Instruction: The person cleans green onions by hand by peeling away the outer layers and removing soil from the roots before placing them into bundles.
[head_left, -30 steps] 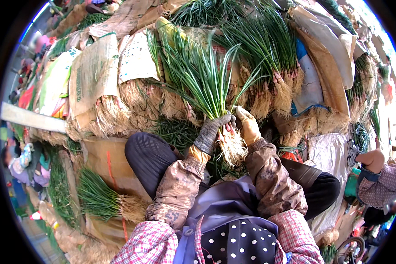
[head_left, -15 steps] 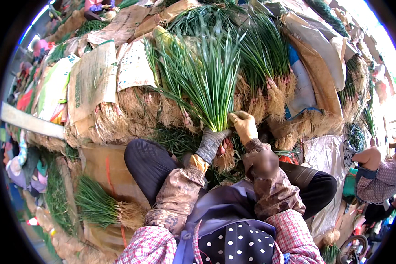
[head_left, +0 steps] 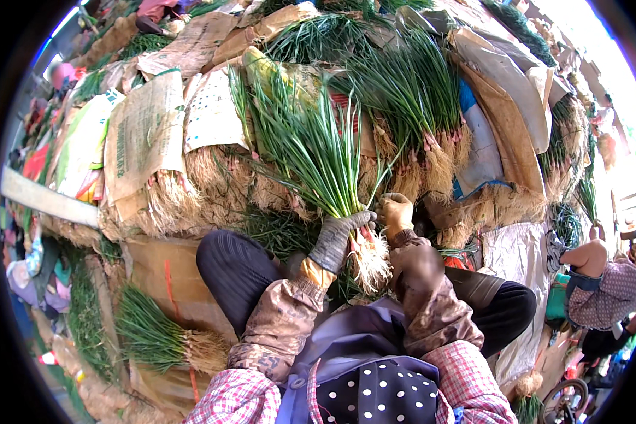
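My left hand [head_left: 337,237], in a dark grey glove, is closed round the lower stalks of a bunch of scallions [head_left: 326,159]. Its long green leaves fan up and away from me, while the pinkish bulbs and pale roots [head_left: 369,263] hang out below my fist. Just right of the bunch is my right hand [head_left: 396,212] in a yellowish glove, fingers curled together. A thin green leaf slants beside its fingertips; whether they pinch it is too small to tell.
Rooted scallion bunches [head_left: 427,106] lie on the heap ahead, partly under sacks [head_left: 148,127]. Another bunch [head_left: 155,328] rests on brown sheeting at my left. My bent knees [head_left: 230,279] flank my hands. A person [head_left: 601,297] sits at far right.
The bunch has tilted left, its leaves look narrower together, and its pale roots now show plainly below my left hand. My right hand has shifted slightly down, away from the stalks.
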{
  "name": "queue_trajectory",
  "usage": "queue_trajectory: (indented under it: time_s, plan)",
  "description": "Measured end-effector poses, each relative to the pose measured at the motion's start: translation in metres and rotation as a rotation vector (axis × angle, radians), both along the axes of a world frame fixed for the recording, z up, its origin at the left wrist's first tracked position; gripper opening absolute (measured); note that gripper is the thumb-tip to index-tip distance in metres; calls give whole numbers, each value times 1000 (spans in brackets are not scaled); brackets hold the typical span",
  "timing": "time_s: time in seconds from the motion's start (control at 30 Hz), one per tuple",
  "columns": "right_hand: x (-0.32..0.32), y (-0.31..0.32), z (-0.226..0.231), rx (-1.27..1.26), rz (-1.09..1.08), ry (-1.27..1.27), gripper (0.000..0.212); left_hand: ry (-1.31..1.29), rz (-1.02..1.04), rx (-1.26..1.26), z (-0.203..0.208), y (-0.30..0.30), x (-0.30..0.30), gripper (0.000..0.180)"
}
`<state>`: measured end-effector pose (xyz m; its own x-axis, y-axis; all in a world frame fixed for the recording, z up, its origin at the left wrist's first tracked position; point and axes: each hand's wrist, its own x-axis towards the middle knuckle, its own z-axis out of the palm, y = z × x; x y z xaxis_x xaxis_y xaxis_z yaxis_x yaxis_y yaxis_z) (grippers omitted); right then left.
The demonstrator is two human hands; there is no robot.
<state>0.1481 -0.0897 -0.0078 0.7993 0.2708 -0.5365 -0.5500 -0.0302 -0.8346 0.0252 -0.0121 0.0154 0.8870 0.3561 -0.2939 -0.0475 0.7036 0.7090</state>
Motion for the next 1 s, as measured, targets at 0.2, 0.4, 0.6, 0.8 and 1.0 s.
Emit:
queue_trajectory:
  time_s: [0.2,0.4,0.6,0.8,1.0]
  plan:
    - [64,-18,16,-1074,493,-1062,37,-121,225,-116,20,-2,7,30]
    - [90,7,112,-1324,608,-1094,20,49,79,-110,-31,8,10,27]
    - [61,-44,16,-717,612,-1151,11,-49,42,-192,-23,-3,24,27]
    - [-15,-62,31,-456,985,-851,19,-27,-89,-120,-33,4,15,29]
    - [24,-15,5,-26,513,-132,30,126,-55,-17,-36,1,24,17]
